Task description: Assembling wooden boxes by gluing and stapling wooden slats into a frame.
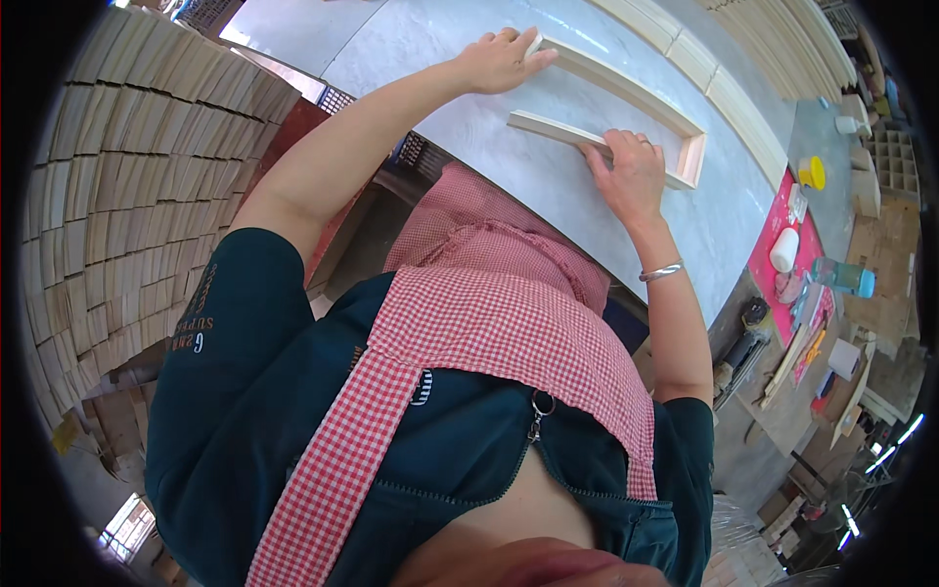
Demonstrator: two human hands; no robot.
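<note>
A narrow frame of pale wooden strips [626,82] lies on the marbled worktop. Its far long side joins a short end piece [692,159] at the right, and a near long strip [548,125] runs back from there toward the left. At the left the two long sides stand apart. My left hand [497,63] grips the left end of the far side, where a small whitish end shows beside the fingers. With fingers over the top and thumb on the near face, my right hand [631,174] holds the near strip close to the right corner.
Long pale wood strips [719,88] lie along the worktop's far edge [773,210]. Tall stacks of wood pieces [127,215] stand at the left. To the right, a side bench carries a yellow tub [811,173], a white bottle [783,250], a bluish bottle [843,277] and tools.
</note>
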